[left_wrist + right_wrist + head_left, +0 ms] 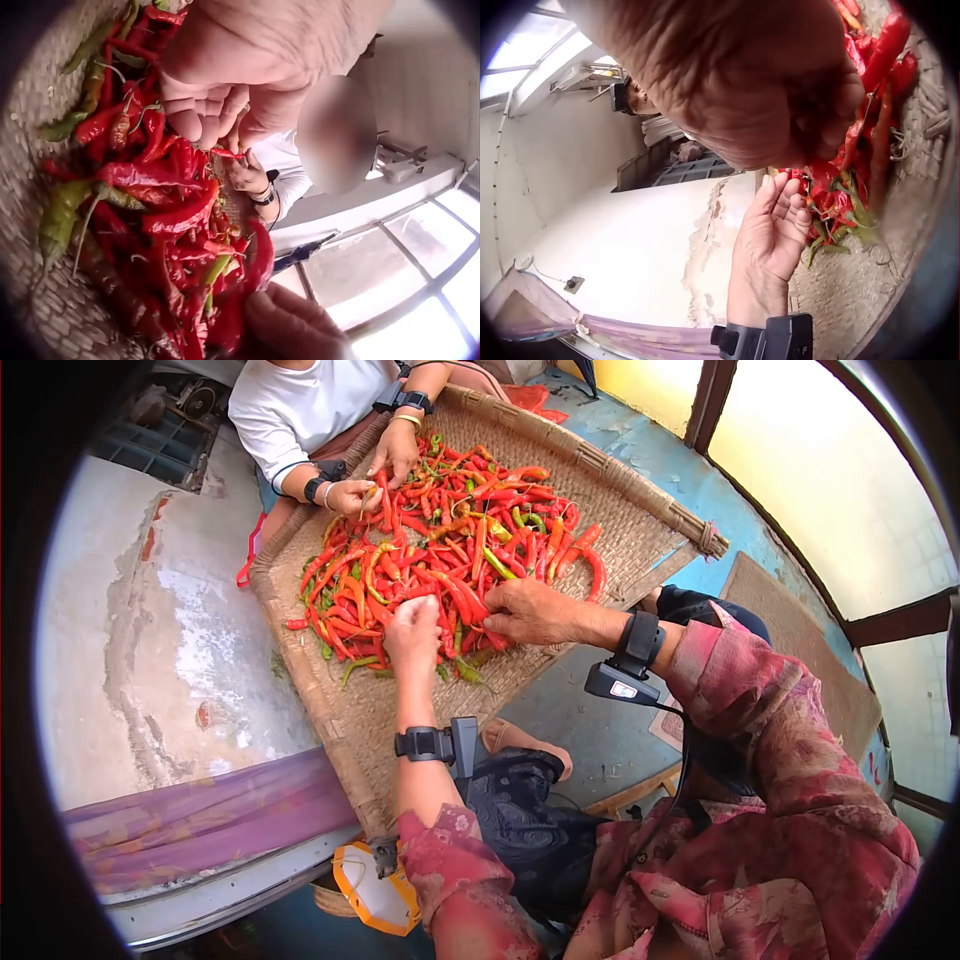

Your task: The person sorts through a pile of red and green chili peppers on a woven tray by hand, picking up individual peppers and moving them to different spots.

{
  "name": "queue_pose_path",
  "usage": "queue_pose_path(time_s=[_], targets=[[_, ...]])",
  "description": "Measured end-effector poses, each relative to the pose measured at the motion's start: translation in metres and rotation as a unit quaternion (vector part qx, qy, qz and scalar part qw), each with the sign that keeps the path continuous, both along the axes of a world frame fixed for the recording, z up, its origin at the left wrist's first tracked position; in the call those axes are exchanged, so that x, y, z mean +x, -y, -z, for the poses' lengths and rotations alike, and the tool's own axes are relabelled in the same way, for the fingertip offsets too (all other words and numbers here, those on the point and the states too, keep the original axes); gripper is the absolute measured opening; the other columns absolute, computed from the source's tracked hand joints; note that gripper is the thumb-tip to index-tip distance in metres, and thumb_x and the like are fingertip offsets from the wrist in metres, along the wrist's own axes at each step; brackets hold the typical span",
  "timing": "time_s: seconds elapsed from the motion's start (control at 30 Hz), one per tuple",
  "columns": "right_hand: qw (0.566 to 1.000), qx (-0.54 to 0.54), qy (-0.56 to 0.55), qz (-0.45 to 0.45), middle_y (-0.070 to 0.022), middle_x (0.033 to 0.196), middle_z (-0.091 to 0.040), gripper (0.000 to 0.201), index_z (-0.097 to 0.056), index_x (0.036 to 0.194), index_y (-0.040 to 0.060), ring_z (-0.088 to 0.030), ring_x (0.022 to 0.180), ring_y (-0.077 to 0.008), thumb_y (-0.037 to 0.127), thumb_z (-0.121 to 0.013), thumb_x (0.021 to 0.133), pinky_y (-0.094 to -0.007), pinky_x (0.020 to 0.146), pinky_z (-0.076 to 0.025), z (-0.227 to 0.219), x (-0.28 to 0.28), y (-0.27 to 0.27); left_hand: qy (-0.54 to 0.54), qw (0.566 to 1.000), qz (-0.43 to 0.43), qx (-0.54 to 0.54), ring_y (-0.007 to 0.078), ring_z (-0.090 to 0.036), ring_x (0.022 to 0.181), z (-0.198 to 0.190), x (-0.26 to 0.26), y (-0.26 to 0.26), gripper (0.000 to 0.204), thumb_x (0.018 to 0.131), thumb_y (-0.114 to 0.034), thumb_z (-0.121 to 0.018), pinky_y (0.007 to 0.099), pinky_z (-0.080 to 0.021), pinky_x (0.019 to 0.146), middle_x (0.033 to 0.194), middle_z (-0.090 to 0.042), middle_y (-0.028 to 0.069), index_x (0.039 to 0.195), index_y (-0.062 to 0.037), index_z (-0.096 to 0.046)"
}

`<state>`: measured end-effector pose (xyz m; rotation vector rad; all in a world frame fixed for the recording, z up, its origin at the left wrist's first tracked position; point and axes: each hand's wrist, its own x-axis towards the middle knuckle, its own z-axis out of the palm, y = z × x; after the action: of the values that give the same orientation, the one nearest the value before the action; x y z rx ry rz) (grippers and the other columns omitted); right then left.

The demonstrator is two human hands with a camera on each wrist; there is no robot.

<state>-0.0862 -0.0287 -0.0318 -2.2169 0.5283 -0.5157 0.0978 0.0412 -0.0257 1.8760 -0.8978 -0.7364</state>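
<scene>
Red, orange and green chili peppers (455, 545) lie heaped on a woven tray (330, 705). My left hand (413, 635) is over the near side of the heap, thumb and curled fingers brought together. In the left wrist view a small brownish stem (241, 126) shows between that thumb and fingers. To its right, my right hand (535, 610) grips a red chili pepper (259, 259), seen best in the left wrist view. Across the tray another person's hands (350, 495) hold a red chili pepper (385, 500) above the heap's far edge.
A pale ledge (200, 630) with a purple cloth (220, 820) runs along the left. Below the tray's near corner is an orange-rimmed box (375, 885). Windows (830, 490) line the right side, above a blue floor (600, 740).
</scene>
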Motion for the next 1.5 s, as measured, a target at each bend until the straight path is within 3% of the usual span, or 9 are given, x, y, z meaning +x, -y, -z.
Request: queue_pose_path(time_s=[0.23, 0.4, 0.53, 0.6, 0.9, 1.17, 1.27, 1.43, 1.5], targets=[[0.996, 0.051, 0.018, 0.069, -0.0211, 0.067, -0.057, 0.019, -0.058, 0.077, 0.0009, -0.058, 0.069, -0.0373, 0.02, -0.057, 0.075, -0.0443, 0.061, -0.046, -0.005, 0.004, -0.001, 0.402, 0.91, 0.035, 0.097, 0.0337, -0.06, 0.074, 0.005, -0.035, 0.018, 0.023, 0.074, -0.026, -0.062, 0.0415, -0.045, 0.066, 0.075, -0.063, 0.0172, 0.079, -0.0033, -0.061], [0.995, 0.027, 0.06, 0.081, -0.0188, 0.064, -0.054, 0.018, -0.054, 0.075, -0.0008, -0.056, 0.064, -0.0359, 0.016, -0.056, 0.08, -0.0417, 0.058, -0.043, -0.008, -0.003, 0.008, 0.099, 0.993, 0.054, -0.04, 0.0187, -0.059, 0.063, -0.002, -0.006, 0.016, 0.023, 0.077, -0.025, -0.065, 0.0322, -0.046, 0.06, 0.07, -0.06, 0.007, 0.082, -0.0028, -0.06], [0.991, 0.063, 0.053, 0.101, -0.0172, 0.062, -0.053, 0.018, -0.053, 0.075, -0.0022, -0.056, 0.06, -0.0301, 0.015, -0.055, 0.081, -0.0389, 0.055, -0.043, -0.011, -0.009, 0.013, -0.212, 0.909, -0.162, -0.321, 0.0087, -0.053, 0.062, -0.041, 0.004, 0.007, 0.031, 0.086, -0.026, -0.058, 0.0212, -0.044, 0.057, 0.084, -0.057, 0.0024, 0.103, -0.0018, -0.052], [0.99, 0.057, 0.076, 0.106, -0.0162, 0.061, -0.053, 0.018, -0.054, 0.074, -0.0023, -0.056, 0.057, -0.026, 0.014, -0.054, 0.082, -0.037, 0.053, -0.042, -0.007, -0.008, 0.012, -0.23, 0.915, -0.205, -0.259, 0.0074, -0.052, 0.063, -0.039, 0.008, -0.002, 0.032, 0.086, -0.027, -0.058, 0.0189, -0.043, 0.055, 0.084, -0.057, 0.0032, 0.105, -0.0021, -0.052], [0.977, 0.115, 0.153, 0.096, -0.0072, 0.06, -0.055, 0.018, -0.054, 0.073, -0.0018, -0.052, 0.054, -0.0136, 0.013, -0.057, 0.083, -0.0301, 0.051, -0.043, -0.017, -0.002, 0.01, -0.126, 0.971, 0.205, 0.017, 0.0048, -0.049, 0.061, -0.027, -0.052, -0.007, 0.024, 0.087, -0.025, -0.056, 0.0191, -0.039, 0.051, 0.078, -0.059, 0.0008, 0.095, -0.0029, -0.058], [0.978, 0.116, 0.142, 0.099, -0.0042, 0.062, -0.052, 0.014, -0.052, 0.078, -0.0002, -0.051, 0.055, -0.0118, 0.012, -0.054, 0.085, -0.0294, 0.05, -0.042, -0.015, -0.004, 0.013, -0.209, 0.93, -0.155, -0.26, 0.0064, -0.051, 0.058, -0.02, 0.014, -0.002, 0.031, 0.084, -0.022, -0.059, 0.0219, -0.044, 0.053, 0.081, -0.058, 0.0026, 0.106, -0.0007, -0.052], [0.983, 0.087, 0.128, 0.102, -0.0066, 0.062, -0.053, 0.015, -0.053, 0.078, -0.0007, -0.053, 0.057, -0.0147, 0.013, -0.054, 0.084, -0.0316, 0.052, -0.042, -0.015, -0.003, 0.011, 0.018, 0.999, -0.036, -0.032, 0.0134, -0.056, 0.059, 0.002, 0.025, -0.011, 0.036, 0.082, -0.021, -0.06, 0.0271, -0.045, 0.055, 0.079, -0.058, 0.0045, 0.11, 0.0008, -0.055], [0.984, 0.084, 0.117, 0.102, -0.0094, 0.062, -0.054, 0.017, -0.055, 0.079, -0.0009, -0.054, 0.058, -0.0189, 0.015, -0.055, 0.083, -0.0336, 0.054, -0.042, -0.016, 0.0, 0.007, 0.474, 0.877, 0.06, 0.05, 0.0309, -0.059, 0.069, 0.012, -0.011, -0.005, 0.022, 0.077, -0.022, -0.061, 0.0396, -0.046, 0.065, 0.079, -0.061, 0.0164, 0.088, -0.0022, -0.063], [0.985, 0.069, 0.121, 0.1, -0.0098, 0.062, -0.054, 0.017, -0.055, 0.079, -0.0009, -0.054, 0.058, -0.0197, 0.016, -0.055, 0.083, -0.0339, 0.054, -0.043, -0.016, 0.002, 0.007, 0.428, 0.9, 0.067, 0.047, 0.0335, -0.059, 0.073, 0.013, -0.008, -0.001, 0.02, 0.077, -0.021, -0.06, 0.0407, -0.045, 0.066, 0.078, -0.061, 0.0173, 0.084, -0.002, -0.063]])
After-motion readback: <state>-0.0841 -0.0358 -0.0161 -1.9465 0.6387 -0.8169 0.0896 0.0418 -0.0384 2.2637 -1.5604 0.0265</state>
